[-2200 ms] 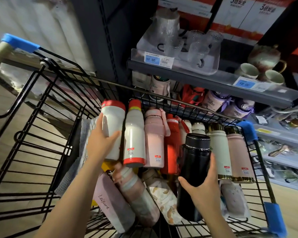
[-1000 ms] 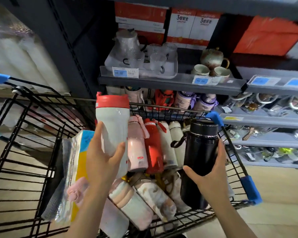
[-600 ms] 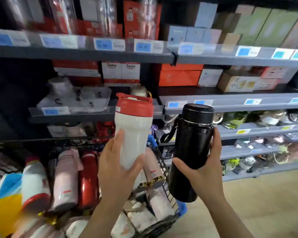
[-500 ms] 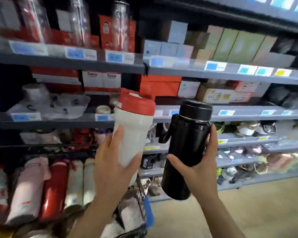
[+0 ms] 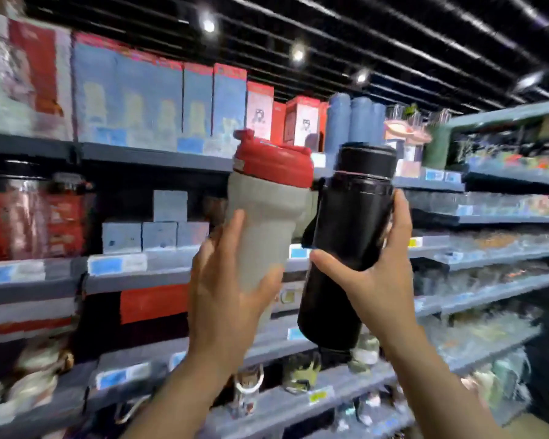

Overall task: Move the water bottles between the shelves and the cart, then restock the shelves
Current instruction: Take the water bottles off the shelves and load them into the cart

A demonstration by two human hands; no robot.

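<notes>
My left hand (image 5: 225, 299) grips a white bottle with a red lid (image 5: 263, 213) around its lower body. My right hand (image 5: 377, 280) grips a black bottle (image 5: 346, 236) with a black cap and a side strap. Both bottles are held upright, side by side and almost touching, raised in front of the grey store shelves (image 5: 159, 160). The cart is out of view.
Tall blue and red boxes (image 5: 159, 103) stand on the top shelf at left, with dark blue bottles (image 5: 352, 122) to their right. Small blue-grey boxes (image 5: 156, 236) sit on the shelf below. Lower shelves hold glassware and small goods, blurred. Price tags line the shelf edges.
Both hands lifted the two bottles out of the cart and raised them up in front of the shelves. The view swung upward, and the cart dropped out of sight.
</notes>
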